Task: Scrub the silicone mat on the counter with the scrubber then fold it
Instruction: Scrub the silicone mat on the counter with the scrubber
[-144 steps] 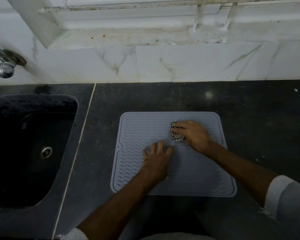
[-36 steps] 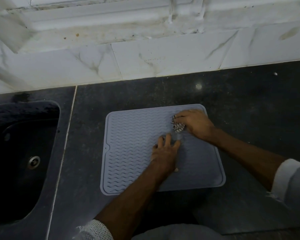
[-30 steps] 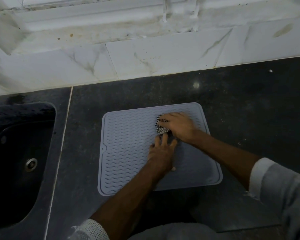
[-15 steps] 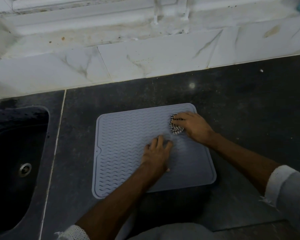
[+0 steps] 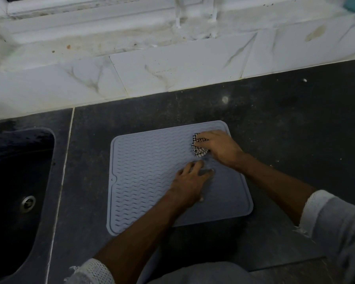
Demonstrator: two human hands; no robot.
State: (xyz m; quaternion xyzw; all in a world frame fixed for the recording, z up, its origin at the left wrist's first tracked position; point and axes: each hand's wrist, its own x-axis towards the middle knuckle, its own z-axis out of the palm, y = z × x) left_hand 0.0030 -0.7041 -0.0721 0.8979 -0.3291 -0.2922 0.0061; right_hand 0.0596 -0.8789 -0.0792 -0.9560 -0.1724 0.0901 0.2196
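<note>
Looking down, I see the dark counter (image 5: 275,124) running under a pale tiled wall (image 5: 172,70), with a black sink (image 5: 16,181) sunk in at the left. On the counter lies the grey silicone mat (image 5: 148,181), flat and unfolded. My left hand (image 5: 190,181) presses on it with fingers spread flat. My right hand (image 5: 219,146) grips the checked scrubber (image 5: 198,149) near the mat's far right corner.

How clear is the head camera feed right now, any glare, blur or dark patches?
Head view: dim overall; the black sink basin is nearly lost in shadow; a small glare spot sits on the dark stone counter; the grey ribbed silicone mat reads sharp; frame edges bend and smear.
</note>
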